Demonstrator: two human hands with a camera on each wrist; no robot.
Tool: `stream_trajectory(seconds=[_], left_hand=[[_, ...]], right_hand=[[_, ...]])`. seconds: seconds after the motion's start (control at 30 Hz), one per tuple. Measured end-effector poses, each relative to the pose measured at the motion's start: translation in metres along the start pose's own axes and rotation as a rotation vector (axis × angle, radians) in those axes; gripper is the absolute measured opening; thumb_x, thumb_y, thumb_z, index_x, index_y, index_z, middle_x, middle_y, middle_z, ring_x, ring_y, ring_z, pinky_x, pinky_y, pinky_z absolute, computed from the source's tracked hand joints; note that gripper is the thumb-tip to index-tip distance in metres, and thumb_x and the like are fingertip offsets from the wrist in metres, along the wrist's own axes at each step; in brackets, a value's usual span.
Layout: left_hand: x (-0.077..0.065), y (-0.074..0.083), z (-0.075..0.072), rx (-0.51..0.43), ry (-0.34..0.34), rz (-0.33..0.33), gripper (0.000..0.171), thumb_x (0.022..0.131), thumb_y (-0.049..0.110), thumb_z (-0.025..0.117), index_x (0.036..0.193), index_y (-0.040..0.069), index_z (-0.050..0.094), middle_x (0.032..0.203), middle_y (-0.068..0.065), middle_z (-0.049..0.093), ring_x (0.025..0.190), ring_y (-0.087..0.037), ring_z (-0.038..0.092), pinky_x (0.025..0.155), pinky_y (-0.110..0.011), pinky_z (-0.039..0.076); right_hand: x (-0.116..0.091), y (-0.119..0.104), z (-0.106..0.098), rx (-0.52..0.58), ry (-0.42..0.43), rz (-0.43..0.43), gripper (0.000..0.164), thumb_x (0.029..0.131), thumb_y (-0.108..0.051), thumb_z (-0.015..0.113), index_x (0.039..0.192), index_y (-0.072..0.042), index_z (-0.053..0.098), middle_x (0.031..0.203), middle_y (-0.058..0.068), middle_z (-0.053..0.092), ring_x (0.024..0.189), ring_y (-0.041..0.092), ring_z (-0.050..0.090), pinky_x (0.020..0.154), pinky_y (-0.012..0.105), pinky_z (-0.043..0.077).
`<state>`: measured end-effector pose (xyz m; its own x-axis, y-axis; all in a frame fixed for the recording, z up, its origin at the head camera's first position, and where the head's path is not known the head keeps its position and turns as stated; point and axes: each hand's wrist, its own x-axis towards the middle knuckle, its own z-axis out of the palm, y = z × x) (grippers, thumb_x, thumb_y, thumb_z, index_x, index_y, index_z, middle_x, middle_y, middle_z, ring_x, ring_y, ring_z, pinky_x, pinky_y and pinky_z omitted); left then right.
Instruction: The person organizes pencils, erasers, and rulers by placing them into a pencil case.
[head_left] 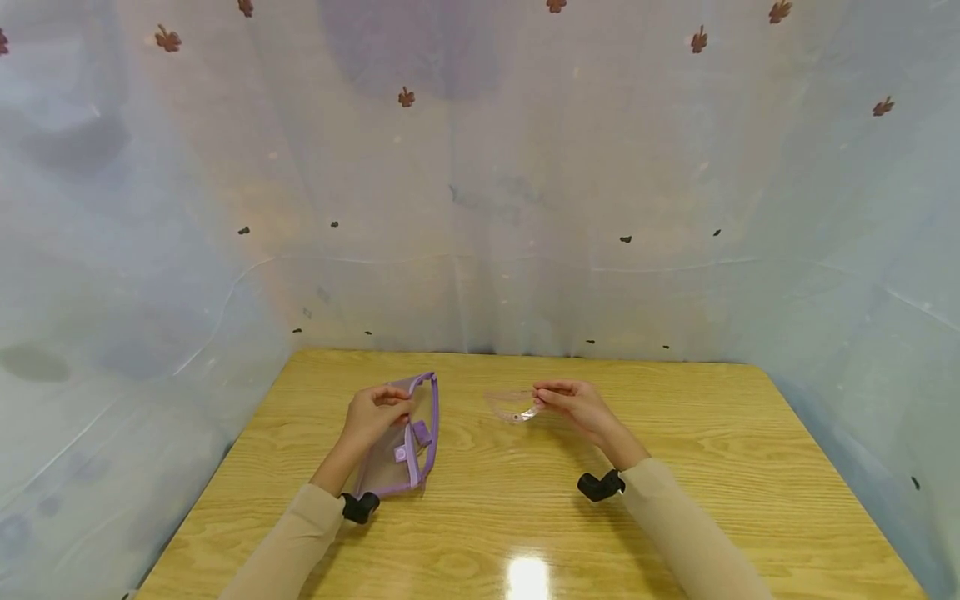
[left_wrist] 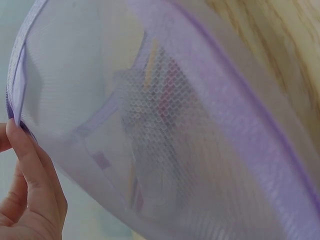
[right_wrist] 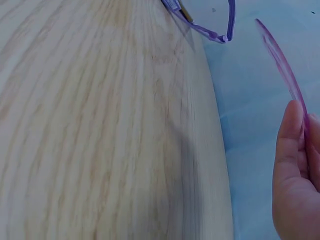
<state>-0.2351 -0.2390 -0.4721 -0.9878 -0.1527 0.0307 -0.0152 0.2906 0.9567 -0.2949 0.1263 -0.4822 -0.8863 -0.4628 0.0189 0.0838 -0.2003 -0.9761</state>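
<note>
In the head view a purple mesh zip pouch [head_left: 384, 468] stands tilted above the left part of the table, its zipped mouth parted. My left hand [head_left: 375, 414] pinches the pouch's edge between thumb and fingers; the left wrist view shows the fingertips on the purple zip trim [left_wrist: 19, 85]. Slim items, one yellowish and one reddish, show dimly through the mesh [left_wrist: 160, 100]. To the right, my right hand [head_left: 573, 406] pinches one end of a thin, clear half-round protractor [head_left: 510, 410], raised over the table. Edge-on in the right wrist view, the protractor [right_wrist: 285, 67] looks pinkish.
A wood-grain table [head_left: 675, 433] lies under both hands, with a bright light reflection [head_left: 528, 577] near its front. A pale curtain [head_left: 517, 183] with small dark and brown leaf marks encloses its back and sides. Black camera mounts [head_left: 600, 486] sit at both wrists.
</note>
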Motion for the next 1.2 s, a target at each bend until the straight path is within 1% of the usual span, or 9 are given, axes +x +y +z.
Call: stream_trajectory(seconds=[0.17, 0.3, 0.47, 0.63, 0.73, 0.87, 1.07, 1.2], left_hand=[[0.0, 0.0, -0.001, -0.001, 0.005, -0.007, 0.021, 0.087, 0.006, 0.075, 0.103, -0.007, 0.07, 0.088, -0.011, 0.071, 0.068, -0.014, 0.068, 0.068, -0.031, 0.062], [-0.001, 0.002, -0.001, -0.006, 0.008, -0.005, 0.02, 0.087, 0.004, 0.074, 0.103, -0.007, 0.07, 0.088, -0.011, 0.071, 0.068, -0.013, 0.068, 0.068, -0.031, 0.062], [-0.001, 0.001, -0.002, 0.002, 0.008, -0.006, 0.022, 0.087, 0.006, 0.074, 0.104, -0.008, 0.07, 0.087, -0.01, 0.07, 0.068, -0.013, 0.068, 0.068, -0.03, 0.062], [0.0, -0.001, -0.001, -0.013, 0.005, -0.004, 0.022, 0.087, 0.005, 0.074, 0.103, -0.009, 0.069, 0.086, -0.012, 0.07, 0.067, -0.013, 0.068, 0.065, -0.026, 0.061], [0.002, -0.003, -0.001, -0.018, 0.001, -0.004, 0.02, 0.088, 0.005, 0.074, 0.103, -0.008, 0.07, 0.086, -0.012, 0.07, 0.068, -0.013, 0.068, 0.065, -0.025, 0.061], [0.003, -0.003, -0.001, -0.03, 0.005, -0.012, 0.017, 0.088, 0.004, 0.074, 0.101, -0.005, 0.07, 0.086, -0.01, 0.07, 0.068, -0.014, 0.068, 0.064, -0.025, 0.061], [0.002, -0.001, -0.002, -0.054, -0.003, -0.003, 0.016, 0.088, 0.003, 0.073, 0.101, -0.007, 0.07, 0.086, -0.012, 0.07, 0.067, -0.014, 0.069, 0.064, -0.025, 0.061], [-0.001, 0.001, -0.001, -0.045, -0.014, -0.009, 0.018, 0.088, 0.003, 0.073, 0.102, -0.007, 0.07, 0.087, -0.013, 0.07, 0.067, -0.014, 0.069, 0.067, -0.03, 0.062]], right_hand=[[0.006, 0.0, 0.007, 0.018, -0.004, 0.003, 0.044, 0.1, 0.003, 0.056, 0.133, 0.027, 0.041, 0.122, 0.028, 0.063, 0.097, 0.019, 0.07, 0.096, 0.036, 0.054], [0.011, 0.003, 0.011, 0.041, -0.014, -0.008, 0.042, 0.1, 0.004, 0.055, 0.132, 0.027, 0.041, 0.12, 0.027, 0.064, 0.095, 0.017, 0.07, 0.094, 0.034, 0.055], [0.017, 0.006, 0.02, 0.058, -0.028, -0.024, 0.041, 0.098, 0.006, 0.056, 0.13, 0.029, 0.042, 0.111, 0.019, 0.07, 0.091, 0.016, 0.071, 0.09, 0.032, 0.057], [0.021, 0.008, 0.029, 0.06, -0.037, -0.016, 0.038, 0.098, 0.005, 0.057, 0.128, 0.027, 0.046, 0.105, 0.012, 0.072, 0.09, 0.015, 0.071, 0.092, 0.034, 0.056], [0.022, 0.009, 0.034, 0.059, -0.041, -0.015, 0.039, 0.098, 0.005, 0.057, 0.128, 0.027, 0.046, 0.104, 0.01, 0.073, 0.09, 0.015, 0.072, 0.094, 0.035, 0.055], [0.025, 0.013, 0.04, 0.075, -0.055, -0.02, 0.04, 0.098, 0.005, 0.057, 0.128, 0.029, 0.043, 0.103, 0.011, 0.073, 0.09, 0.015, 0.072, 0.095, 0.037, 0.055], [0.029, 0.016, 0.052, 0.099, -0.063, -0.015, 0.037, 0.098, 0.008, 0.056, 0.127, 0.028, 0.046, 0.102, 0.011, 0.073, 0.089, 0.015, 0.072, 0.093, 0.036, 0.056], [0.031, 0.018, 0.061, 0.107, -0.053, -0.004, 0.036, 0.097, 0.009, 0.056, 0.126, 0.029, 0.046, 0.104, 0.016, 0.072, 0.088, 0.015, 0.072, 0.093, 0.038, 0.056]])
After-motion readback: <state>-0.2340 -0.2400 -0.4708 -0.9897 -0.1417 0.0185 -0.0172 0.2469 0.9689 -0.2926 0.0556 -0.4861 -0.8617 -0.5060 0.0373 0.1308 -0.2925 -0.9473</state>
